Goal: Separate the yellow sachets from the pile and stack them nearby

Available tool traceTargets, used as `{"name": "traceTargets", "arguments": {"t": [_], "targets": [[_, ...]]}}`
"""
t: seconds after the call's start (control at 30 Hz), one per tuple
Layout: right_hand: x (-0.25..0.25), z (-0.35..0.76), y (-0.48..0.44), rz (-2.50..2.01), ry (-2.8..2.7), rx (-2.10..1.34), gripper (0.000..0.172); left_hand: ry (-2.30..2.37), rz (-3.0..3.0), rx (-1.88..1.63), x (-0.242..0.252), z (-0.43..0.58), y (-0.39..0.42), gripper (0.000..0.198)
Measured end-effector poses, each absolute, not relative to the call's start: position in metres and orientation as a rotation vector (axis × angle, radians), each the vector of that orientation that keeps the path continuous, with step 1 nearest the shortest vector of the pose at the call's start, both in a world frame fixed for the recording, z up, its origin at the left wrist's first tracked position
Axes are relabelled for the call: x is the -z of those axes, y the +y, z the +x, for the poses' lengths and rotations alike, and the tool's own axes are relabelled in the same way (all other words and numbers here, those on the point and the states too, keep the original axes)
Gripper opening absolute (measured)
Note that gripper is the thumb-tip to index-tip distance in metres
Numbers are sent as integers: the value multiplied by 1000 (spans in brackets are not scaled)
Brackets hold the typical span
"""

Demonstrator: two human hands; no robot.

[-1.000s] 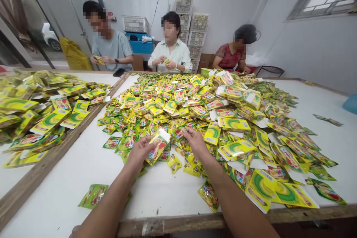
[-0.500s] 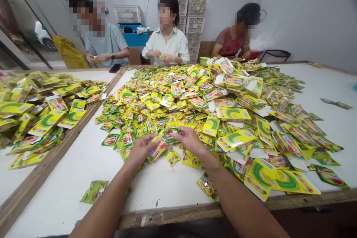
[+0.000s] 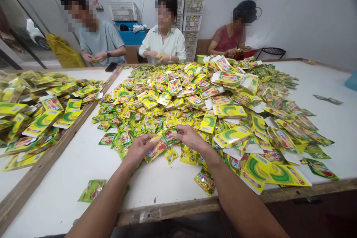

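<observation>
My left hand (image 3: 139,149) is closed around a small yellow printed carton (image 3: 155,150), tilted, its upper end turned toward my right hand. In the fingertips of my right hand (image 3: 190,137) is a green sachet (image 3: 169,136), up against that end of the carton. Whether part of the sachet sits inside the carton, I cannot tell. Loose yellow sachets (image 3: 170,155) lie just under my hands. Beyond them spreads a heap of green sachets (image 3: 125,136) with yellow cartons (image 3: 229,110) piled over it, reaching along the right of my right arm.
A wooden strip (image 3: 52,152) divides the white table (image 3: 150,189); more cartons (image 3: 41,122) are heaped left of it. Single sachets (image 3: 92,190) lie near the front edge. Three people sit across the table, handling small items. Stacked crates (image 3: 192,22) stand behind them.
The view has swung slightly, so the table and heap sit a little further left and higher. A blue object has appeared at the right edge. My hands keep nearly the same grip.
</observation>
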State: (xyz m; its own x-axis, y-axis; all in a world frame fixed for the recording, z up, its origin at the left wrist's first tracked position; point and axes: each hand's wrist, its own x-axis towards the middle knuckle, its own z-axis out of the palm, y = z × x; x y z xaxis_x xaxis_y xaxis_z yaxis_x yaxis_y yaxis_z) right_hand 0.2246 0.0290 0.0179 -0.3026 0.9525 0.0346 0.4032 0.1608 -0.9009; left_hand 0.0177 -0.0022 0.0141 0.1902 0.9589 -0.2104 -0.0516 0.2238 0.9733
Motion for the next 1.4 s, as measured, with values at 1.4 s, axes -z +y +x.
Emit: {"name": "traceTargets", "arguments": {"t": [1.4], "targets": [[-14, 197, 29, -1114, -1158, -1188, 34, 1042, 786, -1048, -26, 12, -4, 41]]}}
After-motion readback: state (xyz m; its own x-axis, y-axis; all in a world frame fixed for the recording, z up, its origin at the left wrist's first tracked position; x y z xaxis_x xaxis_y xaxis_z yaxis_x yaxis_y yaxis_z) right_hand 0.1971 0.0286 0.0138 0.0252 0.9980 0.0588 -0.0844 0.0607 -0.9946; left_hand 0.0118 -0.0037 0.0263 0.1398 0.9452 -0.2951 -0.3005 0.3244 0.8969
